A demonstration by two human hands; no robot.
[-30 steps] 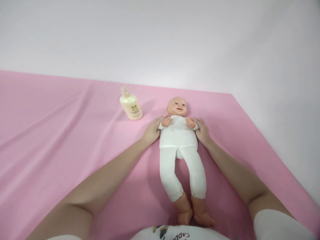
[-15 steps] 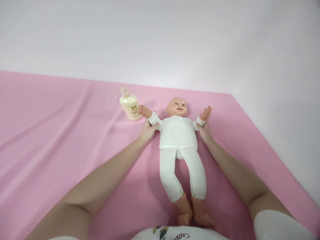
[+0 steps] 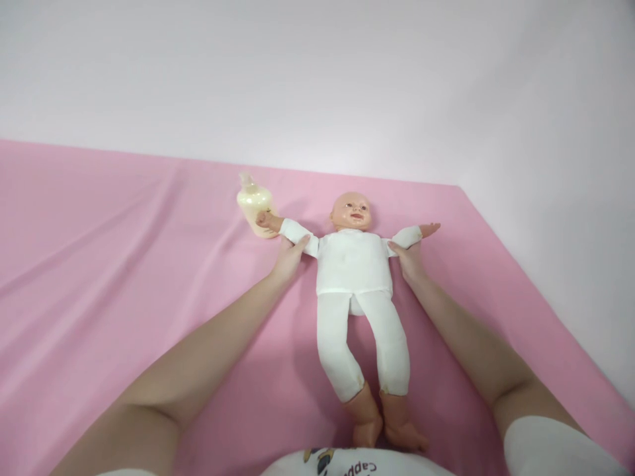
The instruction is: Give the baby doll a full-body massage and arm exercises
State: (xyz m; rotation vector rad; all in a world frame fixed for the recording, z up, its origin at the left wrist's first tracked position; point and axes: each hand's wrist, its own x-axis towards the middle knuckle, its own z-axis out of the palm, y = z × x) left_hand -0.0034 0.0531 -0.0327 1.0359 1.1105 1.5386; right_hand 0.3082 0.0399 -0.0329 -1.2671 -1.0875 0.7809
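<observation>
Head view: doll (image 3: 353, 264) near pink sheet's (image 3: 124, 264) far edge.

White-suited doll (image 3: 353, 264), cream bottle (image 3: 254, 205), plain pink sheet (image 3: 124, 264).

Arms: yours are bare from wrist to above the elbow.
Sleeve (image 3: 555, 449): short, white, on your right upper arm.
Shirt (image 3: 347, 464): white, with a yellow-and-black print and dark lettering beside the sleeve.
</observation>
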